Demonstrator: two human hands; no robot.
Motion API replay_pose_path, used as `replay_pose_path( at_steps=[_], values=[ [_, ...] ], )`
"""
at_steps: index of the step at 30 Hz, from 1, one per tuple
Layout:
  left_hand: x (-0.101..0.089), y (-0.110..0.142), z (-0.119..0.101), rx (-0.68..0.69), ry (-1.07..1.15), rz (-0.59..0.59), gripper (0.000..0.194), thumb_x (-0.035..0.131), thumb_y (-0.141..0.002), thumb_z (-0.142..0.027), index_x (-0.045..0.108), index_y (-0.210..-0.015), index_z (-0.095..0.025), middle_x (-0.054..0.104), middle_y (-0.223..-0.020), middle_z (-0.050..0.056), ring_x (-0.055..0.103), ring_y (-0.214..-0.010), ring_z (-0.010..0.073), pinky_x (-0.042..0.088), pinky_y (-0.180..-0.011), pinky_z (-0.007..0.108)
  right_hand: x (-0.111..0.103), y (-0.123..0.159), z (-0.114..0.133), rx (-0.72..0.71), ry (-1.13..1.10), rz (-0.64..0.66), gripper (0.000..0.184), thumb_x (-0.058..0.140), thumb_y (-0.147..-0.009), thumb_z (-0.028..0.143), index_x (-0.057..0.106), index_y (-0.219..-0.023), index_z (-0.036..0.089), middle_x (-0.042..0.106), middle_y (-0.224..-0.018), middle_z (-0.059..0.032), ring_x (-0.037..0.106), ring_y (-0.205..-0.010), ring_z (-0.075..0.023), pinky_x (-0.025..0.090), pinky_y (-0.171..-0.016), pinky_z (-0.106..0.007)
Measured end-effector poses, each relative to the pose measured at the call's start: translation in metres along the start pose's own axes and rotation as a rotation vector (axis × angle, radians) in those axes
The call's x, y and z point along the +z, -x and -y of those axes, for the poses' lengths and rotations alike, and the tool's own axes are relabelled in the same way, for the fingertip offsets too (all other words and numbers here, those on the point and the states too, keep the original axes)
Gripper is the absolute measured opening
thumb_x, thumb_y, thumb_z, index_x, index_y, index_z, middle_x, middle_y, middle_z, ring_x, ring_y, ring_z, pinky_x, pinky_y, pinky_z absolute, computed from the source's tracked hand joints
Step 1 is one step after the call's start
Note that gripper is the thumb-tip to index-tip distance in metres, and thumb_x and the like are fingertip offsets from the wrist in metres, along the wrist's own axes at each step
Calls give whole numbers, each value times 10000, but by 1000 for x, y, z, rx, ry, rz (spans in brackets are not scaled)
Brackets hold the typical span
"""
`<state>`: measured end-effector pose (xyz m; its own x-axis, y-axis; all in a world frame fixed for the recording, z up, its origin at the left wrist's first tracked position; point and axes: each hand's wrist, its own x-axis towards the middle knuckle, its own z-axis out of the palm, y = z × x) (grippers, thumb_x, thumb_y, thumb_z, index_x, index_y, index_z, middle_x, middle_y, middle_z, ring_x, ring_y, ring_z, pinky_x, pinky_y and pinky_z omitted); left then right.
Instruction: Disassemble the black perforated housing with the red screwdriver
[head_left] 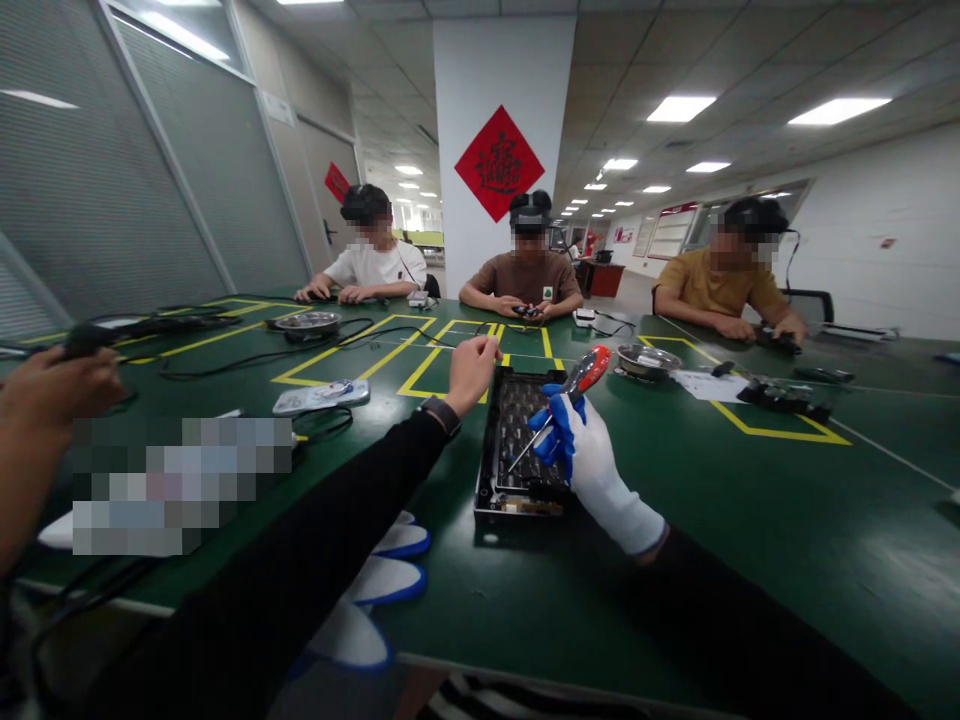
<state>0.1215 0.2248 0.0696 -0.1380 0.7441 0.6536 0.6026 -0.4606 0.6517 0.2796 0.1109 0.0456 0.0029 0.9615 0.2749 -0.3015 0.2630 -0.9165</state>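
Note:
In front of me on the green table lies a black rectangular case (484, 480) with rows of rounded shapes inside. My right hand (589, 450), in a white glove with blue fingertips, grips a screwdriver (589, 372) with a red and grey handle. Its thin shaft slants down left into the case, toward the near end; the tip's exact contact is unclear. My left hand (472, 372) is bare, with a dark band at the wrist. Its fingers are curled by the case's far left corner, and what they hold, if anything, is hidden.
A white and blue glove (386, 578) lies at the table's near edge. A phone (322, 396) and cables are to the left. Metal bowls (649, 361) stand farther out. Another person's hand (64, 395) holds a dark object at far left; three people sit opposite.

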Motion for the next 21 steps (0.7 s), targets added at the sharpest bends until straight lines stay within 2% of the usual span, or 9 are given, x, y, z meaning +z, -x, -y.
replay_pose_path(
  at_steps=[2, 5, 9, 13, 16, 18, 21],
  values=[
    [-1, 27, 11, -51, -60, -59, 422, 311, -854, -366, 566, -584, -167, 537, -551, 3, 494, -572, 125, 341, -590, 249, 1, 1, 1, 4, 3, -1, 356, 515, -789, 461, 492, -1019, 190, 610, -632, 22, 513, -381, -86, 389, -321, -187],
    [-1, 53, 27, -24, -106, -45, 406, 319, -855, -352, 559, -586, -167, 577, -642, 24, 521, -659, 134, 361, -641, 244, 2, 2, 2, -4, 4, -6, 356, 515, -790, 456, 488, -1023, 188, 616, -643, 17, 522, -394, -87, 401, -332, -188],
    [1, 49, 31, 3, -128, -32, 410, 318, -857, -357, 561, -585, -169, 577, -656, 29, 524, -677, 138, 361, -646, 247, 2, 2, 3, 11, -2, 0, 365, 518, -787, 456, 490, -1028, 184, 622, -651, 11, 534, -412, -86, 398, -338, -177],
    [7, 23, 17, -22, -99, 55, 373, 369, -824, -316, 571, -552, -160, 579, -636, 32, 524, -661, 142, 358, -621, 251, 1, 2, 3, 12, -8, -5, 356, 525, -788, 448, 497, -1025, 184, 623, -650, 10, 535, -414, -84, 400, -345, -174],
    [3, 12, -2, -49, 64, 126, 347, 382, -819, -327, 602, -621, -146, 582, -641, 31, 520, -618, 131, 362, -576, 238, 2, -1, 5, -24, -11, -30, 351, 537, -783, 449, 503, -1022, 195, 617, -634, 21, 519, -395, -78, 391, -337, -169],
    [-8, 19, -15, -33, 195, 124, 393, 330, -851, -379, 602, -705, -137, 567, -643, 26, 507, -592, 121, 369, -560, 230, 4, -2, 7, -26, -15, -35, 344, 556, -773, 442, 510, -1012, 199, 605, -609, 32, 495, -369, -68, 376, -325, -161],
    [-27, 44, -26, 146, 253, 241, 543, 198, -891, -468, 597, -736, -134, 552, -671, 31, 492, -632, 119, 375, -605, 228, 9, -4, 11, -9, -13, -1, 329, 585, -758, 412, 524, -995, 192, 589, -579, 42, 476, -346, -59, 365, -317, -151]
  ],
)
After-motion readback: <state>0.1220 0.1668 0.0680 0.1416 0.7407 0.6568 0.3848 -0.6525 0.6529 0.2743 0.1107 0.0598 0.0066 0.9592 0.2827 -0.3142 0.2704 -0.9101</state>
